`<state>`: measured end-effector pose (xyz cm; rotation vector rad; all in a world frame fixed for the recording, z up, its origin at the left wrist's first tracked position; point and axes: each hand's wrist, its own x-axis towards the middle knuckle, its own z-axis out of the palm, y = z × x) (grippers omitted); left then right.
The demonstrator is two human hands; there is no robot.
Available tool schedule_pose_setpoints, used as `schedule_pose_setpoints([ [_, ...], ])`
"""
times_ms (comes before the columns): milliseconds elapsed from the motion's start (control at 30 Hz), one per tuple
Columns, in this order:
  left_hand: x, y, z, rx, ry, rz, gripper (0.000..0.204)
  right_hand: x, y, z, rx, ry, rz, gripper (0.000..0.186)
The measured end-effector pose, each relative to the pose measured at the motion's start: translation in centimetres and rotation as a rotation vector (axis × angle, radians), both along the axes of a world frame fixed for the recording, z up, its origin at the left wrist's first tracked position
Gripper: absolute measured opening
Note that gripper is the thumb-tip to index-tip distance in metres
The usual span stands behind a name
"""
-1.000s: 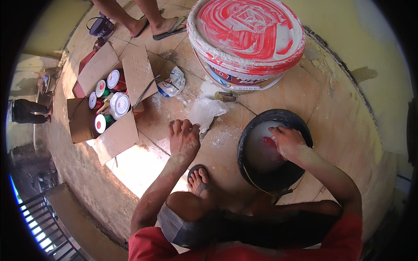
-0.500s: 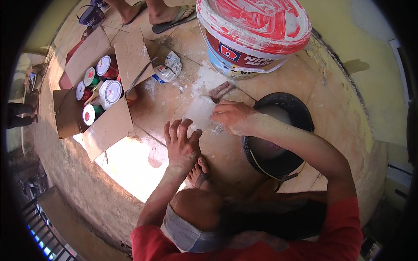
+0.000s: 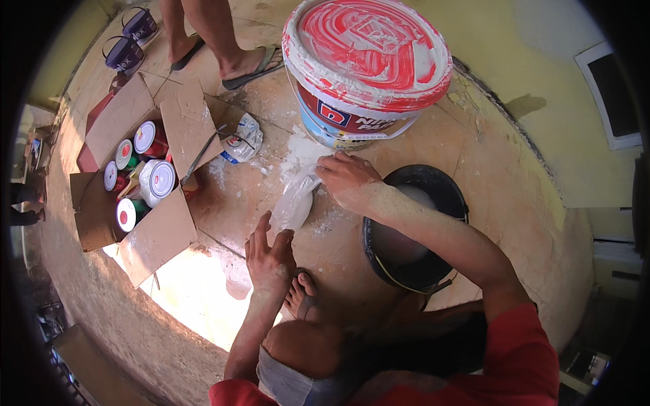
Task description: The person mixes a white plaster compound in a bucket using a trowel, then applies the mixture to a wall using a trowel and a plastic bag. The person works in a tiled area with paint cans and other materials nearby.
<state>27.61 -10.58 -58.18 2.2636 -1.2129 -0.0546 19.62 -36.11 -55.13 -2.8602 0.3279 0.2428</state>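
A translucent plastic bag [image 3: 296, 198] with white stuff in it slants between my hands, just above the floor. My right hand [image 3: 347, 177] is closed, its fingertips pinching the bag's far end. At the near end, my left hand [image 3: 271, 260] has its bent fingers and thumb on the bag's edge; the exact grip is partly hidden. Beside my right forearm stands a black bucket [image 3: 462, 203] holding a cloudy greyish liquid. White powder [image 3: 300, 154] is scattered on the floor past the bag.
A large paint pail [image 3: 365, 61] with a smeared red lid stands ahead. At left is an open cardboard box [image 3: 159, 237] of several paint cans [image 3: 161, 179]. A crumpled plastic packet [image 3: 242, 141] lies between them. Another person's sandalled feet [image 3: 247, 66] and two small dark pails [image 3: 124, 54] are farther off.
My left hand's fingers have drawn closer together at the bag's near end. The bag now stretches longer and slanted between both hands. The whole view has shifted, showing more of the far floor.
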Motion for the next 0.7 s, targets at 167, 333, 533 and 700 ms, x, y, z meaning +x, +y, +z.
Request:
schedule_pose_setpoints([
  [167, 1.0, 0.3, -0.4, -0.078, 0.102, 0.053, 0.025, -1.8, -0.6, 0.5, 0.137, -0.156, 0.038, 0.020],
  [333, 1.1, 1.2, -0.4, -0.121, 0.060, 0.072, 0.026, -2.6, -0.1, 1.3, 0.153, -0.061, 0.058, 0.020],
  [533, -0.5, 1.5, 0.6, -0.165, 0.202, 0.016, 0.021, -3.9, 0.9, 2.2, 0.195, -0.022, 0.107, 0.023],
  [700, -0.7, 0.3, -0.9, -0.276, 0.531, 0.313, 0.027, -2.7, 1.2, 3.1, 0.277, -0.112, 0.020, 0.035],
])
